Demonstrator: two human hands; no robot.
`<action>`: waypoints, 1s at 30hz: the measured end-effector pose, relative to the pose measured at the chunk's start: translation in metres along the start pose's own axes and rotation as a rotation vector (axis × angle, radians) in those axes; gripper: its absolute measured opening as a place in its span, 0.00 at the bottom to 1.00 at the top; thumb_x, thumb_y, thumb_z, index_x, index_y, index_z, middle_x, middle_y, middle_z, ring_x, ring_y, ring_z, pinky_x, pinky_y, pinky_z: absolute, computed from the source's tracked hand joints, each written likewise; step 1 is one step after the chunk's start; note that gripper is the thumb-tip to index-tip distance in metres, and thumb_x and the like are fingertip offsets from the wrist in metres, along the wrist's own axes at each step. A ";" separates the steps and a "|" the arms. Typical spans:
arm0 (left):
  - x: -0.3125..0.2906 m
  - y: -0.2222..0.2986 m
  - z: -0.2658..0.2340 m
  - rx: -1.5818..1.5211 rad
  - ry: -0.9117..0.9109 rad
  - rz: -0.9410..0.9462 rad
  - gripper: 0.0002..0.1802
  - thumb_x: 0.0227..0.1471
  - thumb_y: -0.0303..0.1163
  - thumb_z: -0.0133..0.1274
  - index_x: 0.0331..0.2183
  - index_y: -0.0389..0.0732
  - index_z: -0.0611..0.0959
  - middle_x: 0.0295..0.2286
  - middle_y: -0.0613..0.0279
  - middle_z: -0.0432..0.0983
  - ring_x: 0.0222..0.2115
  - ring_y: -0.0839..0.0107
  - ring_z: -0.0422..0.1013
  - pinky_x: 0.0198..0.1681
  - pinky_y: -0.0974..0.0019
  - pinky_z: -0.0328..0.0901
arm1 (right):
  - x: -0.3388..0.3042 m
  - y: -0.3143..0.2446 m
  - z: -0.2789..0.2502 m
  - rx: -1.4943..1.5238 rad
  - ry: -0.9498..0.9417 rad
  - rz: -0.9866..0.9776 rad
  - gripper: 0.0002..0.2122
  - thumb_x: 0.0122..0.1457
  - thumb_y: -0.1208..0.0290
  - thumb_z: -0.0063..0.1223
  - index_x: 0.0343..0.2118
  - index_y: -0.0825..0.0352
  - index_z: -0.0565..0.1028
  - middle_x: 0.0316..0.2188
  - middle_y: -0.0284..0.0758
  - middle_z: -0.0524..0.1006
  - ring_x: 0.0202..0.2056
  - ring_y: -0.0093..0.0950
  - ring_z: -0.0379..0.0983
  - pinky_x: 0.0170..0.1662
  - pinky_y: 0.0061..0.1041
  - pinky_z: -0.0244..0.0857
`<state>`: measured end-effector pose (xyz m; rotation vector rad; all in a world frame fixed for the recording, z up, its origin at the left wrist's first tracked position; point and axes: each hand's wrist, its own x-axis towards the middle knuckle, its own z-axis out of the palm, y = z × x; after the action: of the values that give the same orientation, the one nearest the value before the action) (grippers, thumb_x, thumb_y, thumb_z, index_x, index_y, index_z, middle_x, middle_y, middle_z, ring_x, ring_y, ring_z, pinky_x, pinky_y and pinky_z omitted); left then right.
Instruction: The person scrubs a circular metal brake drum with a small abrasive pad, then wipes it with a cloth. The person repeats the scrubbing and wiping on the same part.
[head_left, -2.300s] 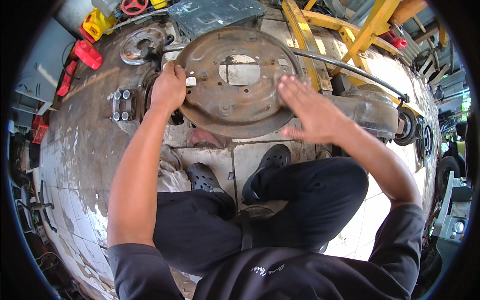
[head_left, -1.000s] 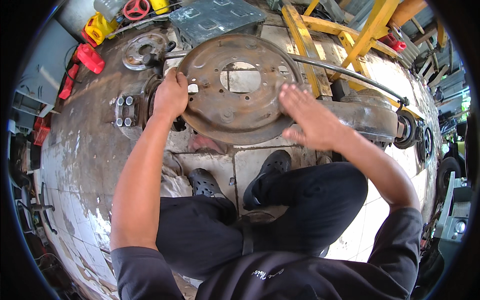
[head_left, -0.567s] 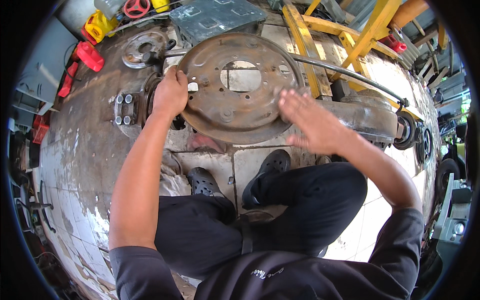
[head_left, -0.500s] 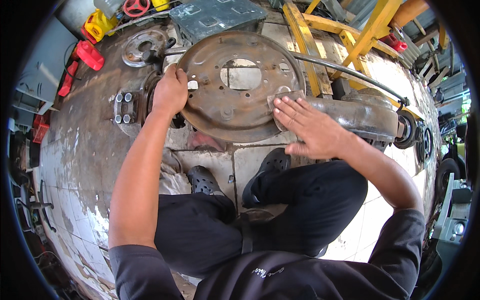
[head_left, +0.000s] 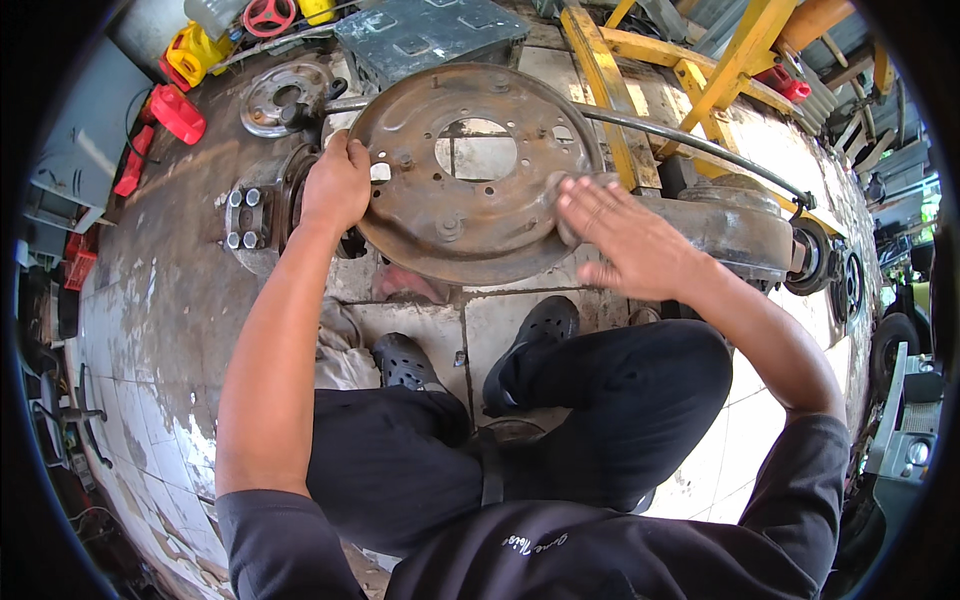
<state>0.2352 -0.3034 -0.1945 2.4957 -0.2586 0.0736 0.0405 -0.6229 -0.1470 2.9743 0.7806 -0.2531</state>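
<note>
A round, rusty brake backing plate [head_left: 400, 225] with a large centre hole and several small holes stands tilted in front of me. My left hand [head_left: 338, 185] is closed on its left rim, thumb on the near face. At the right rim, my right hand [head_left: 630, 235] presses a worn brownish piece of sandpaper [head_left: 563, 208] against the plate with nearly straight fingers. The fingers are slightly blurred, and most of the sandpaper is hidden under them. Behind the plate lies a long axle housing [head_left: 720, 232], which reaches out to the right.
A bolted clamp [head_left: 246, 218] sits left of the plate. Farther back are a smaller metal disc [head_left: 288, 95], a dark green box [head_left: 430, 40] and a yellow frame [head_left: 612, 90]. A red container [head_left: 178, 112] stands at the far left. A reddish cloth [head_left: 408, 285] lies below the plate.
My right hand has slid slightly right and up along the rim with the sandpaper, which shows less now. My left hand keeps its grip; the view has shifted slightly.
</note>
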 end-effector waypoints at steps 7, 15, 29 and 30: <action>0.000 -0.002 0.001 0.006 0.013 0.000 0.30 0.64 0.44 0.35 0.57 0.30 0.70 0.45 0.31 0.74 0.49 0.39 0.70 0.54 0.47 0.63 | 0.001 0.000 0.001 0.002 0.012 -0.020 0.38 0.66 0.40 0.30 0.68 0.68 0.51 0.70 0.46 0.48 0.71 0.40 0.42 0.72 0.43 0.35; 0.000 0.000 0.001 0.023 -0.009 -0.015 0.30 0.64 0.44 0.35 0.57 0.31 0.69 0.45 0.32 0.75 0.48 0.39 0.70 0.54 0.47 0.63 | 0.007 -0.003 0.001 -0.013 0.037 0.072 0.40 0.66 0.39 0.32 0.68 0.70 0.49 0.70 0.45 0.48 0.71 0.41 0.42 0.71 0.42 0.39; 0.000 -0.002 0.002 0.016 -0.005 -0.013 0.31 0.63 0.45 0.35 0.57 0.31 0.69 0.46 0.31 0.74 0.49 0.39 0.70 0.54 0.47 0.63 | 0.007 -0.013 -0.002 0.088 0.025 -0.141 0.43 0.62 0.38 0.42 0.67 0.72 0.50 0.70 0.48 0.49 0.71 0.44 0.42 0.71 0.45 0.37; 0.001 -0.003 0.001 0.011 -0.006 -0.008 0.31 0.63 0.45 0.35 0.57 0.31 0.69 0.46 0.31 0.74 0.49 0.39 0.70 0.54 0.47 0.63 | 0.010 -0.013 -0.002 0.070 0.017 -0.130 0.44 0.62 0.38 0.42 0.67 0.73 0.50 0.70 0.48 0.48 0.71 0.44 0.42 0.71 0.45 0.37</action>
<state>0.2372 -0.3018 -0.1970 2.5077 -0.2516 0.0652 0.0428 -0.6061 -0.1470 2.9977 0.9897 -0.2672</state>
